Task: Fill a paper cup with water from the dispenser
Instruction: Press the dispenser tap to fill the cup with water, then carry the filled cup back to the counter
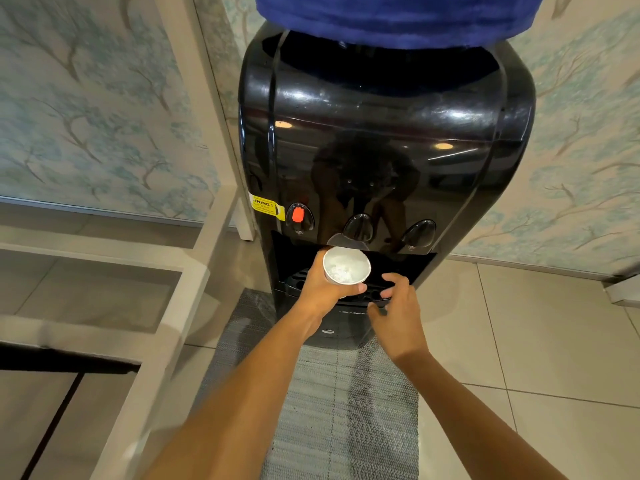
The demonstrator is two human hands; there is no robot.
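A glossy black water dispenser stands in front of me with a blue-covered bottle on top. Three tap levers run along its front: one with a red tab, a middle one and a right one. My left hand holds a white paper cup upright in the dispensing bay, just below the middle lever, with bubbly water inside. My right hand hovers over the drip tray to the right of the cup, fingers curled and apart, holding nothing.
A grey woven mat lies on the tiled floor under the dispenser. A white shelf frame stands close on the left. Patterned wallpaper covers the wall behind. A yellow warning sticker sits beside the red lever.
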